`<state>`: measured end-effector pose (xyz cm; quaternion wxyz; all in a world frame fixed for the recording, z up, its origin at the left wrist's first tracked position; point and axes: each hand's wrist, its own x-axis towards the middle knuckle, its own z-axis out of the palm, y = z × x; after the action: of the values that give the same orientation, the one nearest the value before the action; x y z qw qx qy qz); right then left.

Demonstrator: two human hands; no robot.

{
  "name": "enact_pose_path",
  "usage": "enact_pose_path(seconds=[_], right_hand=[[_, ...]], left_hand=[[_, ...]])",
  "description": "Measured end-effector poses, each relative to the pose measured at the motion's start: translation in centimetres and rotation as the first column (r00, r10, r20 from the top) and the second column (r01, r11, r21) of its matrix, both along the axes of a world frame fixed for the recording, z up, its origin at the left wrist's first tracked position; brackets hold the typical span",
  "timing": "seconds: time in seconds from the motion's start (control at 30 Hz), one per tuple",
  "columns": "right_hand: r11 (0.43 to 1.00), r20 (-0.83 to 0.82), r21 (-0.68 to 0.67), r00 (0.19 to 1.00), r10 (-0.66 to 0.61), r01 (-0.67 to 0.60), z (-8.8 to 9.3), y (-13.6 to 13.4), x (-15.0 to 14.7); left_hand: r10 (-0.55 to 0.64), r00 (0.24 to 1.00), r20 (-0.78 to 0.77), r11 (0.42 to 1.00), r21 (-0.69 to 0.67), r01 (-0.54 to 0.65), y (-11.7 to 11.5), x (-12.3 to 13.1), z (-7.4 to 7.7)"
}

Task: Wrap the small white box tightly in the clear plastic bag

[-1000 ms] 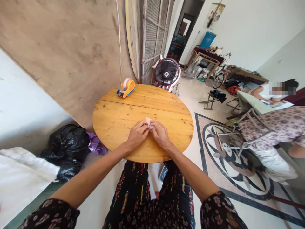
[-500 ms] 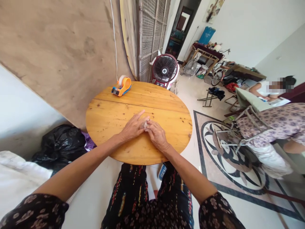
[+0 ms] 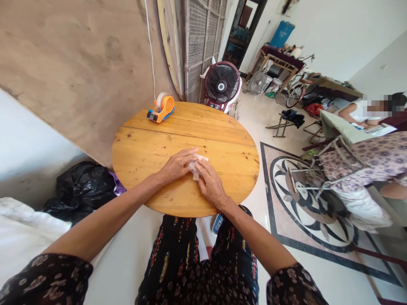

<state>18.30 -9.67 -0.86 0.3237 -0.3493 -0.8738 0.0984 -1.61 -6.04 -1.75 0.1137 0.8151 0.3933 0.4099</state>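
A broad wooden panel (image 3: 79, 63) rises just behind and to the left of our rounded wooden table (image 3: 222, 140); a bulging black bag (image 3: 84, 186) sits low beside the table on our left; a fan (image 3: 221, 87) with a dark red rim faces us just past the far edge; over the near half of the table our 2 hands meet, the left hand (image 3: 176, 166) loosely open with its fingers stretched, the right hand (image 3: 210, 180) with its fingers slightly bent; an orange and blue tape dispenser (image 3: 163, 109) stands at the far left edge, well apart from our hands; a crumpled whitish scrap (image 3: 193, 166) is between both hands, touching each, partly covered; we cannot tell whether the right pinches it.
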Motion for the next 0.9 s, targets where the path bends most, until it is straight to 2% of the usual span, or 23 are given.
enact_pose_path(seconds=[0.1,0.33,0.5,0.6,0.7,0.8,0.83,0.9], right_hand=[[1.0,0.012,-0.014,1.0,-0.009,0.009,-0.1,-0.4,0.4],[0.996,0.037,-0.026,0.995,-0.089,0.09,-0.5,0.0,0.1],[0.994,0.068,0.043,0.993,-0.099,0.097,-0.1,1.0,-0.4],[0.993,0.077,0.064,0.991,-0.105,0.101,0.3,2.1,-0.4],[0.997,0.08,0.037,0.994,-0.07,0.067,1.1,2.8,0.0],[0.998,0.071,-0.052,0.997,0.04,-0.036,2.6,3.1,0.7],[0.992,0.061,-0.101,0.995,0.076,-0.07,3.2,3.2,1.0],[0.968,0.036,-0.225,0.992,0.119,-0.108,4.3,3.4,1.4]], left_hand=[[-0.03,0.999,0.01,0.999,-0.016,0.03,0.2,-0.2,-0.1],[-0.011,0.999,0.038,1.0,-0.017,0.012,0.0,-0.2,-0.3],[0.042,0.993,0.107,0.999,-0.037,-0.038,0.1,0.3,-0.6],[0.076,0.986,0.152,0.994,-0.088,-0.063,0.1,0.7,0.0],[0.126,0.974,0.188,0.979,-0.18,-0.092,-0.3,1.0,1.3],[0.184,0.962,0.2,0.926,-0.363,-0.102,-1.2,1.1,2.9],[0.196,0.96,0.199,0.888,-0.451,-0.088,-1.5,1.1,3.3],[0.218,0.947,0.236,0.776,-0.63,-0.021,-1.9,1.2,4.1]])
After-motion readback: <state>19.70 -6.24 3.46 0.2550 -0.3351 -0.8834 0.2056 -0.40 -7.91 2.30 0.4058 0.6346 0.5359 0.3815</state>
